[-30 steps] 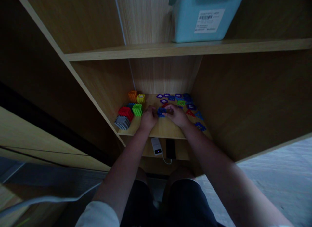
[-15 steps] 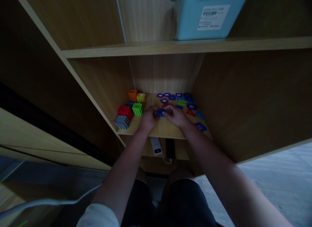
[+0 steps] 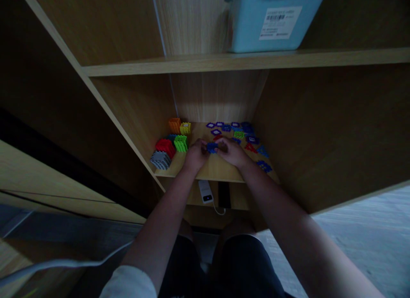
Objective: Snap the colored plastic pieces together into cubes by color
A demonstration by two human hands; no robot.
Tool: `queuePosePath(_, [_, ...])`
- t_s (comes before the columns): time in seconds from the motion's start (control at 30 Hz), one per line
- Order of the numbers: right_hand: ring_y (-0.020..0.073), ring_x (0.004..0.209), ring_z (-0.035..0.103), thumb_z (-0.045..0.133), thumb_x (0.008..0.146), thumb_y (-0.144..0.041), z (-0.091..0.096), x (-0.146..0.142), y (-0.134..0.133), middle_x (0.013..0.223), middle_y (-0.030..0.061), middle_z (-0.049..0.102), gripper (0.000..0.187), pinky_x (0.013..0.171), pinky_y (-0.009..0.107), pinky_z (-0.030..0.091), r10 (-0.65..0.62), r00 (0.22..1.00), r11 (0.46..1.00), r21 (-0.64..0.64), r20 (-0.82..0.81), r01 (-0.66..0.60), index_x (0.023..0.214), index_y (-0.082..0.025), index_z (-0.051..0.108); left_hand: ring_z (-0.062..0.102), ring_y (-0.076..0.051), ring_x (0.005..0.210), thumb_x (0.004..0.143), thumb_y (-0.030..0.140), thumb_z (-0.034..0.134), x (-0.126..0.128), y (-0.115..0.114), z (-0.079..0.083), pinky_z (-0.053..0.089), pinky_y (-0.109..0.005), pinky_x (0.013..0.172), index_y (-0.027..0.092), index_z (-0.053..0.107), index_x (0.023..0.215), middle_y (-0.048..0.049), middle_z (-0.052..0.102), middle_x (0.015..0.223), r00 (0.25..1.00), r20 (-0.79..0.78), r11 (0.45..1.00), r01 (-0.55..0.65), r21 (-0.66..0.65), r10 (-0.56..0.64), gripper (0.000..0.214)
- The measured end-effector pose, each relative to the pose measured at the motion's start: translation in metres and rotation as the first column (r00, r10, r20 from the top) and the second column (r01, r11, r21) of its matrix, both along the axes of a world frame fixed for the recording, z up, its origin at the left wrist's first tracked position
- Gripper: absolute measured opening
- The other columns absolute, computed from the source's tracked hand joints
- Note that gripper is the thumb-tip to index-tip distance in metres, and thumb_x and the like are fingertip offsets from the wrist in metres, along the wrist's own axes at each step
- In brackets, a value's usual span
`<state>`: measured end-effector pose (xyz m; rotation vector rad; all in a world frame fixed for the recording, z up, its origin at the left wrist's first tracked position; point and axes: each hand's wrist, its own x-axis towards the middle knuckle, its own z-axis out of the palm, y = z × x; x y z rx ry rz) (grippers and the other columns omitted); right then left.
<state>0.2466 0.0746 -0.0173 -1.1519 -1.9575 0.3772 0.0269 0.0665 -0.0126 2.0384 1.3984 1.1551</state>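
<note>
1 blue toothed piece (image 3: 212,147) was held over the shelf (image 3: 215,172), behind its front edge's middle, between the left hand (image 3: 195,154), fingers curled close against it, and the right hand (image 3: 233,151), thumb and finger gripping its side. 1 grey stack (image 3: 160,160) stood at the front left corner.

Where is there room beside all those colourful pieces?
The shelf is bare in front of the blue piece, between the forearms, and at the back, between the yellow stack and purple pieces. Stacks crowd the left, scattered pieces the right.
</note>
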Motion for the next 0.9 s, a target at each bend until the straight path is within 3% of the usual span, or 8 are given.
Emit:
queuePosePath(0.33, [0.0274, 0.103, 0.075, 0.074, 0.094, -0.037, 0.001, -0.001, 0.000, 0.114, 0.0066, 0.081, 0.026, 0.097, 0.045, 0.059, -0.020, 1.000, 1.000, -0.015, 0.014, 0.020, 0.118, -0.027, 0.071, 0.075, -0.020, 0.089, 0.086, 0.009, 0.076, 0.001, -0.001, 0.002, 0.059, -0.033, 0.085, 0.022, 0.064, 0.116, -0.0028, 0.077, 0.098, 1.000, -0.007, 1.000, 0.005, -0.018, -0.005, 0.036])
queuePosePath(0.53, [0.0278, 0.109, 0.074, 0.073, 0.096, -0.038, 0.003, -0.001, -0.002, 0.115, 0.0070, 0.080, 0.023, 0.101, 0.045, 0.059, -0.030, 1.000, 0.999, -0.011, 0.008, 0.031, 0.117, -0.028, 0.072, 0.075, -0.020, 0.091, 0.087, 0.007, 0.073, 0.002, -0.002, 0.003, 0.058, -0.032, 0.086, 0.021, 0.065, 0.118, -0.0042, 0.078, 0.100, 1.000, -0.016, 1.000, 0.003, -0.012, -0.003, 0.034])
queuePosePath(0.67, [0.0289, 0.119, 0.072, 0.067, 0.101, -0.042, 0.002, -0.001, 0.001, 0.120, 0.0093, 0.078, 0.018, 0.110, 0.047, 0.055, -0.040, 0.999, 0.998, 0.057, 0.007, 0.040, 0.112, -0.028, 0.071, 0.075, -0.021, 0.090, 0.087, 0.004, 0.068, 0.003, -0.004, 0.007, 0.058, -0.032, 0.085, 0.020, 0.066, 0.117, -0.0057, 0.079, 0.101, 0.999, -0.021, 1.000, -0.024, -0.004, 0.024, 0.034])
queuePosePath(0.77, [0.0303, 0.119, 0.071, 0.061, 0.104, -0.042, 0.001, 0.001, 0.004, 0.117, 0.0116, 0.077, 0.020, 0.113, 0.049, 0.054, -0.108, 0.994, 0.988, 0.113, -0.002, 0.108, 0.109, -0.026, 0.072, 0.074, -0.021, 0.087, 0.088, 0.004, 0.067, 0.003, -0.005, 0.009, 0.057, -0.032, 0.084, 0.020, 0.066, 0.118, -0.0051, 0.078, 0.098, 0.998, -0.035, 0.998, -0.055, -0.012, 0.055, 0.034])
queuePosePath(0.9, [0.0341, 0.115, 0.070, 0.055, 0.105, -0.042, -0.001, 0.004, 0.009, 0.116, 0.0152, 0.077, 0.027, 0.114, 0.055, 0.053, -0.297, 0.955, 0.948, 0.127, 0.026, 0.291, 0.105, -0.024, 0.075, 0.073, -0.021, 0.083, 0.089, 0.005, 0.067, 0.004, -0.005, 0.010, 0.056, -0.032, 0.081, 0.021, 0.066, 0.118, -0.0042, 0.077, 0.093, 0.997, -0.036, 0.997, -0.072, -0.027, 0.071, 0.033])
